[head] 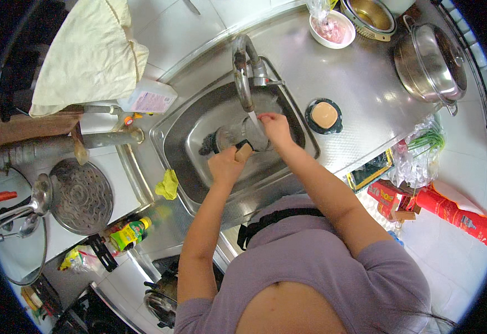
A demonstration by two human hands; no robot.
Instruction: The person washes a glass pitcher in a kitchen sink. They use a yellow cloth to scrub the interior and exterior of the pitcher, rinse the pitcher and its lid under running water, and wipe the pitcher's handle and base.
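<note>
My left hand (228, 160) grips the black and tan handle (244, 151) of a clear jug or blender jar (230, 135), which lies tilted in the stainless steel sink (193, 175). Water runs from the curved faucet (242, 77) down beside my right hand (273, 127). That hand is at the jar's mouth end, its fingers bent close together under the spout; whether they hold anything cannot be told. A dark part shows at the jar's far left end. On the counter right of the sink lies a round black lid with a tan centre (324, 115).
A white bowl of pink meat (333, 31), metal pots (429, 62) and bagged green onions (429, 140) stand to the right. A yellow-green cloth (167, 184) lies on the sink's left edge. Further left are a white bottle (149, 98), a perforated metal disc (81, 196) and ladles (39, 200).
</note>
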